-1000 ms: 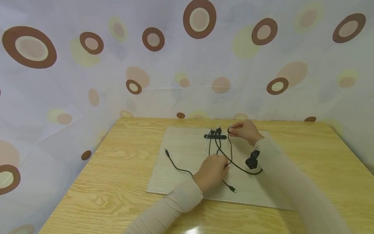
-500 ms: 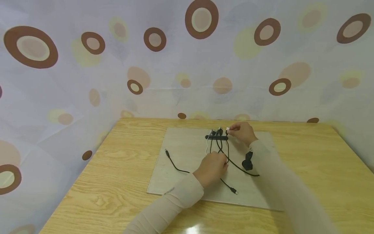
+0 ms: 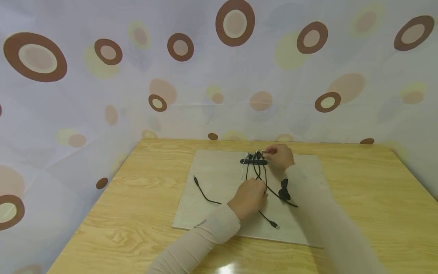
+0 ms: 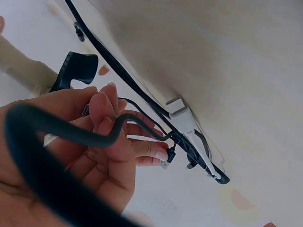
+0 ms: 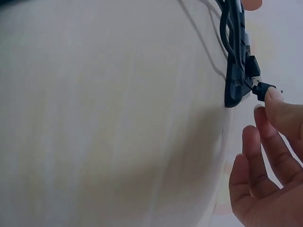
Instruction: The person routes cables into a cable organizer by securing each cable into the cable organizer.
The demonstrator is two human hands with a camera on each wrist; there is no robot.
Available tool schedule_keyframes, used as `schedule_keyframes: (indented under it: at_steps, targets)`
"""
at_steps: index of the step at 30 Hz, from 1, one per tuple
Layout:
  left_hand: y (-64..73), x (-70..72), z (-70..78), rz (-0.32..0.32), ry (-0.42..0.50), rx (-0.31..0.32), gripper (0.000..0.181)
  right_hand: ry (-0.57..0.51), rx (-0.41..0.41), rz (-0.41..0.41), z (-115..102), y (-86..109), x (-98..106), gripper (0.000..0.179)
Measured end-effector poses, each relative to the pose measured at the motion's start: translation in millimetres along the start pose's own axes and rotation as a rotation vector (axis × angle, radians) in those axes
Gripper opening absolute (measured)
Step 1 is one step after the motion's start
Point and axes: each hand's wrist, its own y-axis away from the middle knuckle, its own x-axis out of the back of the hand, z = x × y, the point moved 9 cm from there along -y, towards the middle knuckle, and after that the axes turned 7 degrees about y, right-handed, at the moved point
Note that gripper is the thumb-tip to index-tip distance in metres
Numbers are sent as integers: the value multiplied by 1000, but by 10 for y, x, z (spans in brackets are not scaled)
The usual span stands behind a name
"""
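Observation:
My right hand (image 3: 281,156) pinches the black USB plug (image 5: 265,91) of a thin cable between thumb and forefinger, its other fingers loosely bent. That plug sits right at the end of a black cable holder strip (image 3: 253,162), where several other cables, one of them white, pass through with their plugs at the back. Lower down, my left hand (image 3: 249,196) is curled over the cables with its fingertips (image 4: 108,97) around the thin black cable (image 4: 149,117). A thicker cable (image 4: 90,136) crosses in front of those fingers in the left wrist view. The palm hides part of the cables.
A pale board (image 3: 208,167) lies on the wooden table (image 3: 113,228) under the strip. Two loose cable ends rest on it, one with a plug (image 3: 195,180) at left and one with a USB plug (image 3: 273,224) in front. A patterned backdrop (image 3: 191,87) rises behind.
My right hand has moved left with the USB plug, from beside the strip to its right end, and the thin cable hangs straighter. The left hand has stayed nearly in place.

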Motion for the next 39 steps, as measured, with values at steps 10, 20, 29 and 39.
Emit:
schedule_keyframes:
  at_steps: [10, 20, 29, 39]
  targets:
    - [-14, -42, 2, -2, -10, -26, 17, 67, -80, 45, -54, 48, 5, 23]
    - [-6, -99, 32, -12, -40, -72, 14, 150, -152, -24, -118, 96, -18, 25]
    - [-4, -120, 15, -33, -28, -72, 14, 102, -236, -48, -76, 143, -16, 31]
    - [-2, -98, -14, -9, -17, -69, 19, 139, -236, -36, -82, 137, -29, 24]
